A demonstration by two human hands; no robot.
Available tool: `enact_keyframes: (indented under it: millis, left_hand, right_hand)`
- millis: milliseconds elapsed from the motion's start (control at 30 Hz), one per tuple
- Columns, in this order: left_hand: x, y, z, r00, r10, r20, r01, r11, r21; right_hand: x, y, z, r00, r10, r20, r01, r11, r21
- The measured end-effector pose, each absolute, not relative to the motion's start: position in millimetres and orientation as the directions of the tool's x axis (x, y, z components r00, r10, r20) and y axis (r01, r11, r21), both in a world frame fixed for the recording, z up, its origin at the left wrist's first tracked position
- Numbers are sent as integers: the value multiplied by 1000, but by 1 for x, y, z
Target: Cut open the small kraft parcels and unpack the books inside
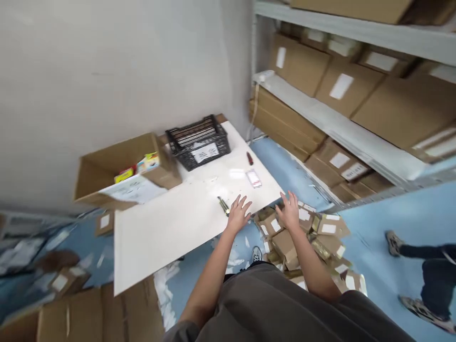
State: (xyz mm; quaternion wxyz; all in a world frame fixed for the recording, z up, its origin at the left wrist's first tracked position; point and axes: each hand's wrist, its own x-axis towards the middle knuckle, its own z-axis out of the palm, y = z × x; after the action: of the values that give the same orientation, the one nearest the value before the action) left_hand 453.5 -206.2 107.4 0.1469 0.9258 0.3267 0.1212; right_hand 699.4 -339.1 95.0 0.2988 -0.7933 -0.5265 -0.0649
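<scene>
My left hand (238, 214) is over the front edge of the white table (160, 237), fingers spread and holding nothing. Just left of its fingertips lies a utility knife (223, 205) with a dark tip. My right hand (289, 210) is off the table's right corner, above a heap of cardboard boxes (285, 244), its fingers apart and nothing in them. Farther back on the table are a small dark red object (250, 158) and a pale card-like rectangle with a blurred face (254, 178).
A black plastic crate (199, 142) with a paper label stands at the table's back. Left of it is an open carton (96, 183) holding colourful packs. Shelving (342, 128) full of cartons rises at right. A person's legs (432, 280) show at far right. Paper scraps litter the blue floor.
</scene>
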Motion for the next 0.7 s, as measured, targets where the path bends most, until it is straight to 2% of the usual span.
enact_keyframes:
  millis: [167, 333, 533, 700]
  left_hand:
    - [312, -206, 116, 501, 851, 159, 766, -521, 377]
    - [155, -237, 119, 207, 970, 129, 877, -242, 414]
    - [-38, -319, 117, -176, 981, 83, 881, 120, 459]
    - [-174, -414, 124, -523, 851, 57, 765, 439, 471]
  right_hand:
    - [587, -261, 107, 124, 936, 330, 922, 14, -386]
    - [434, -216, 109, -171, 958, 232, 896, 249, -368]
    - [220, -202, 106, -510, 838, 194, 756, 544, -365]
    - [46, -221, 112, -762, 611, 212, 527, 777, -344]
